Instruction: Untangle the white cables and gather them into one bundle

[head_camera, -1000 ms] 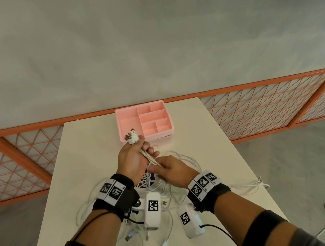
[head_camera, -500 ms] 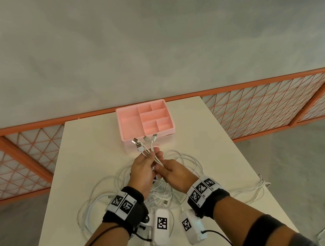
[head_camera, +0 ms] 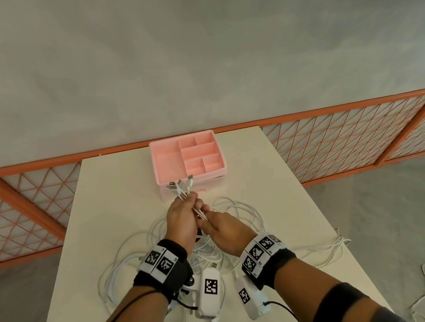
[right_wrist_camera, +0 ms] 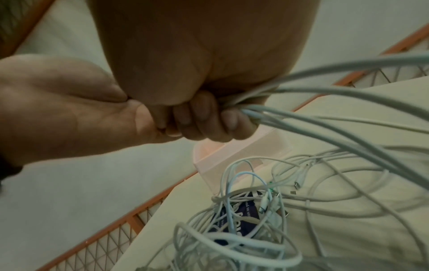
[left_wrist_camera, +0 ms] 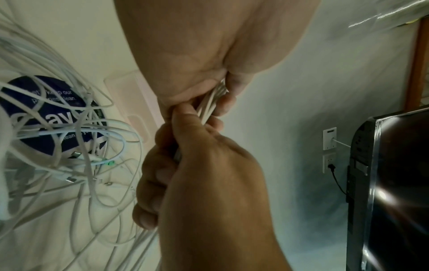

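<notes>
Several white cables (head_camera: 237,210) lie tangled in loops on the cream table (head_camera: 120,196). My left hand (head_camera: 185,211) grips a few of them together, and their plug ends (head_camera: 180,186) fan out above the fist, just in front of the pink tray. My right hand (head_camera: 212,223) grips the same strands directly below the left, touching it. In the left wrist view the gathered strands (left_wrist_camera: 209,104) run between both fists. In the right wrist view my right hand's fingers (right_wrist_camera: 204,119) curl round the cables (right_wrist_camera: 301,110), which trail down to the tangle (right_wrist_camera: 255,201).
A pink compartment tray (head_camera: 187,158) stands at the table's far edge. A dark blue round sticker (left_wrist_camera: 46,113) lies under the tangle. An orange mesh fence (head_camera: 335,142) runs behind the table. One cable end (head_camera: 330,245) hangs over the right edge.
The bunched plug ends above my left fist have spread into a fan. My right hand has slid up the strands until it touches the left. Both hands sit slightly lower.
</notes>
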{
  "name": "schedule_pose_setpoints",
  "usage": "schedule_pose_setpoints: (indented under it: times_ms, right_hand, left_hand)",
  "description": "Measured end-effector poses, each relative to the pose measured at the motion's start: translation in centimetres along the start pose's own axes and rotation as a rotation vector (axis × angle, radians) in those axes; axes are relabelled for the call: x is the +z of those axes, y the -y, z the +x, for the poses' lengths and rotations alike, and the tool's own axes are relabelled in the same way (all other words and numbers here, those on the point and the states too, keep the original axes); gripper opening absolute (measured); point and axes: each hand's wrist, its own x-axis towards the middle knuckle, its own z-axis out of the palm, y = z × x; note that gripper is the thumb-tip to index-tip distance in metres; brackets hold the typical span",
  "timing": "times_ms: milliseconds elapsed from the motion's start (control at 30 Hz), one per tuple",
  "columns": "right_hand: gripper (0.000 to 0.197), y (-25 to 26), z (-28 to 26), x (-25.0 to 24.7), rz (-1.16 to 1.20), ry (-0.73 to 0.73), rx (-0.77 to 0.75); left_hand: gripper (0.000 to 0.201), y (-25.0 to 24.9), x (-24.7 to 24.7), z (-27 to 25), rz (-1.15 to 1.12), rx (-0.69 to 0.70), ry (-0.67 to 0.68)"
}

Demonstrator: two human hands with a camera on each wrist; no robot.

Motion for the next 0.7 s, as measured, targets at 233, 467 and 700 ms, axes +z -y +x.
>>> schedule_pose_setpoints:
  times_ms: [233,467,700]
  right_hand:
    - [0.040,-2.4,-0.7,0.3,-0.192,0.061,-0.015]
    - [0.036,-13.2,-4.9,-2.2,-0.331,0.155,0.356]
    - [0.026,-19.0,-9.6,-8.4,-0.718,-0.023,0.670]
  left_hand:
    - [0.026,-1.2,-1.6,1.7,-0.070,0.099,-0.015]
    - [0.026,-4.6,-5.6,3.3,-0.027,0.109,-0.110]
    - [0.030,-4.3,-7.5,2.7,0.021,0.023,-0.074]
